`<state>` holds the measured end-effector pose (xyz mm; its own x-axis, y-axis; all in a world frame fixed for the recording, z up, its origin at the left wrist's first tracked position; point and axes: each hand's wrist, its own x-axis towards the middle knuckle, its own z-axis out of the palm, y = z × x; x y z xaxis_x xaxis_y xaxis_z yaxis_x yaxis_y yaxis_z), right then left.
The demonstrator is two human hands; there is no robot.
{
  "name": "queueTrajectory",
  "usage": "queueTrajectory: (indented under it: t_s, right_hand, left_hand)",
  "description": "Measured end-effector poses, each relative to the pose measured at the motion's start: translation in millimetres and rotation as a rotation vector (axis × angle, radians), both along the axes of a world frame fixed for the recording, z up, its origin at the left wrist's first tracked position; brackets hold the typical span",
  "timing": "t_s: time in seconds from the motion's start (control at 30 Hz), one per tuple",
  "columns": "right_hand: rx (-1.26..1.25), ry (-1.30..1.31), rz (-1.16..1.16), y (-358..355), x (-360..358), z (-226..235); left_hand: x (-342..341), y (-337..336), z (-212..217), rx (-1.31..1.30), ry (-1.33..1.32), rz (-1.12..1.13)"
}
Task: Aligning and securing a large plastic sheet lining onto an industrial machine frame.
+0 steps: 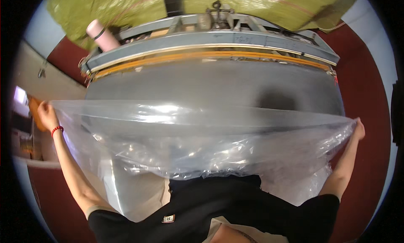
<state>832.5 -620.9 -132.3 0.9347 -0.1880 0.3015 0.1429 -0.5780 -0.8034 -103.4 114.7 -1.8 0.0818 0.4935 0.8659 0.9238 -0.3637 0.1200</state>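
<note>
A wide sheet of clear plastic film (202,135) is stretched between my two hands, its far edge drawn nearly straight and its near part hanging in shiny folds against my body. At the far left, my left hand (47,115) is closed on one corner of it, a red bead bracelet on the wrist. On the right side my right hand (359,130) pinches the opposite corner. Beneath and beyond the film lies a grey flat work surface (185,81), partly seen through it.
A grey metal frame (219,37) with an orange strip (219,54) runs along the surface's far side. On its left end leans a pink cylinder (102,36) with a dark band. Yellow-green woven sheeting (269,5) lies behind. The floor (366,87) is dark red.
</note>
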Motion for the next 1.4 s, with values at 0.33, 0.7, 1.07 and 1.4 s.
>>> queueTrajectory:
  t_s: [0.33, 0.7, 1.07, 1.4]
  right_hand:
    - [-0.399, 0.15, -0.131, 127.1, -25.5, -22.4]
    - [-0.71, 0.123, -0.353, 157.0, -33.3, -15.6]
    - [-0.743, 0.12, -0.351, 156.8, -27.2, -24.7]
    - [-0.712, 0.101, -0.343, 153.9, -36.4, -14.9]
  left_hand:
    - [5.2, 105.8, -206.2, -0.822, 0.194, -0.045]
    - [127.6, 66.5, -152.6, -0.329, -0.108, -0.239]
    - [529.1, -448.8, -106.0, -1.701, 0.392, -2.041]
    - [556.8, -451.7, -140.5, -2.197, 0.642, -2.21]
